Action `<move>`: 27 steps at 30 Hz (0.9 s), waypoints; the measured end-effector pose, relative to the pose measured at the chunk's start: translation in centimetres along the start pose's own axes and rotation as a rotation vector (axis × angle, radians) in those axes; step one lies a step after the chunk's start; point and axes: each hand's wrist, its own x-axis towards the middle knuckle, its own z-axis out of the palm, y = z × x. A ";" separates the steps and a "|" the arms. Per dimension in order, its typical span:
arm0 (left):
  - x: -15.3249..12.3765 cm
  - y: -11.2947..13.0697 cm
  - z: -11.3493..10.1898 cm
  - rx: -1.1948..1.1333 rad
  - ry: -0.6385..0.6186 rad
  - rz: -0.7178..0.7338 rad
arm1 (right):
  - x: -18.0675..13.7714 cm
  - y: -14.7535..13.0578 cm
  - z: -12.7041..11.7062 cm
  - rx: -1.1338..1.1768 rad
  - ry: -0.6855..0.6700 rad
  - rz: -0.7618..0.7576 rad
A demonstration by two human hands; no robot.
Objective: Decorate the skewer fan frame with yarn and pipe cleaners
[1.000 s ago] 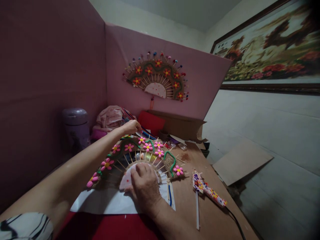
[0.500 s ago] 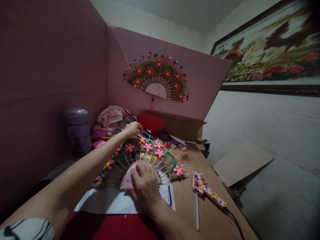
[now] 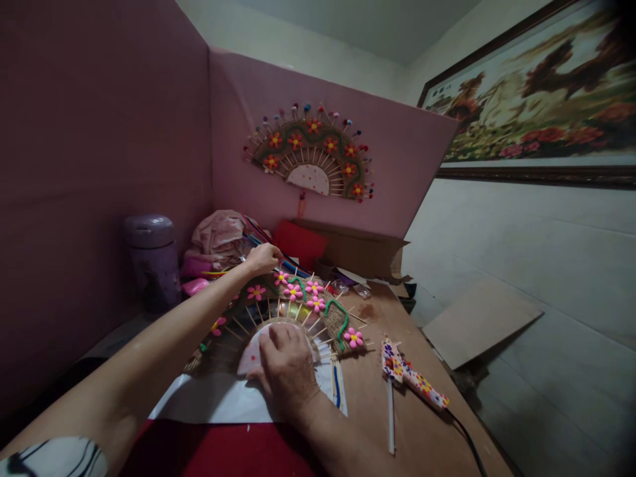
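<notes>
A handmade fan [image 3: 322, 322] of twine and thin sticks lies in front of me, with pink flowers and green pipe cleaner on it. My right hand [image 3: 288, 364] holds down its white, red-spotted half-round centre, fingers curled over it. Reaching across to the fan's far rim, my left hand [image 3: 264, 258] is closed in a pinch near the stick tips. What sits between those fingertips is too small to make out. My left forearm covers part of the fan's left side. Under the near edge are white paper [image 3: 213, 401] and a blue pipe cleaner [image 3: 337, 386].
To the right lies a flower-patterned glue gun [image 3: 407, 374] with a glue stick and a black cord. A purple tumbler [image 3: 153, 265] stands at left. Behind are crumpled pink cloth [image 3: 218, 235], a red item [image 3: 298, 244] and cardboard [image 3: 362, 252]. Another fan [image 3: 311, 159] hangs on the pink board.
</notes>
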 end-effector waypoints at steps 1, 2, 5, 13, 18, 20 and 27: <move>-0.1 0.0 0.0 0.003 -0.001 -0.001 | 0.0 0.0 0.0 0.000 0.001 0.001; -0.1 0.1 0.0 0.006 -0.001 -0.001 | 0.0 0.0 0.0 -0.001 0.003 0.000; -0.1 0.1 0.0 0.009 -0.002 0.001 | 0.0 0.0 0.1 -0.003 0.010 -0.002; -0.1 -0.1 0.1 -0.001 0.005 0.011 | 0.0 0.0 0.2 -0.004 0.024 -0.002; -0.3 -0.2 0.1 -0.013 0.013 0.018 | 0.0 0.0 0.0 0.004 -0.001 -0.002; -0.3 -0.3 0.2 -0.019 0.017 0.024 | 0.1 0.0 0.0 0.005 0.001 0.004; -0.1 -0.6 0.4 -0.029 0.028 0.032 | 0.1 0.0 0.0 0.003 0.015 0.008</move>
